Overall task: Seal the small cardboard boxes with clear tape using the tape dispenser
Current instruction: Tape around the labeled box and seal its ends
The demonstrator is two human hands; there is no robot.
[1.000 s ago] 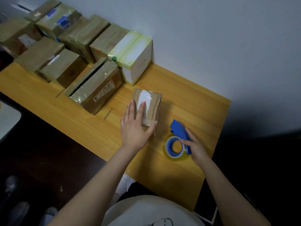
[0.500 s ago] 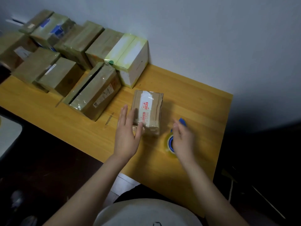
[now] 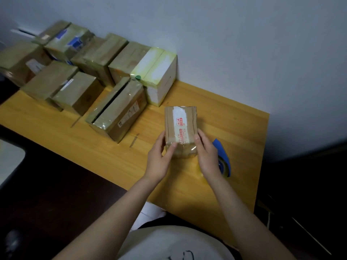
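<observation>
**Both hands hold the small box near the table's right end**

A small brown cardboard box with a white, red-printed label [image 3: 180,128] sits between the person's hands on the yellow wooden table [image 3: 240,128], clear tape glinting over its near face. The left hand [image 3: 158,159] grips the box's left side, thumb laid across the near face and fingers wrapped behind the edge. The right hand [image 3: 207,156] holds the right side, fingers running up along that edge. Whether the box rests fully on the table or is lifted slightly cannot be told.

The blue tape dispenser with its roll of clear tape [image 3: 223,158] lies on the table just beside the right hand, partly hidden behind it, and neither hand touches it.

Farther left, against the pale wall, stands a cluster of taped brown cardboard boxes [image 3: 75,79]. A white box with yellowish tape [image 3: 159,76] is nearest the held box, next to a long brown box with a dark slit along its top [image 3: 118,109].
</observation>
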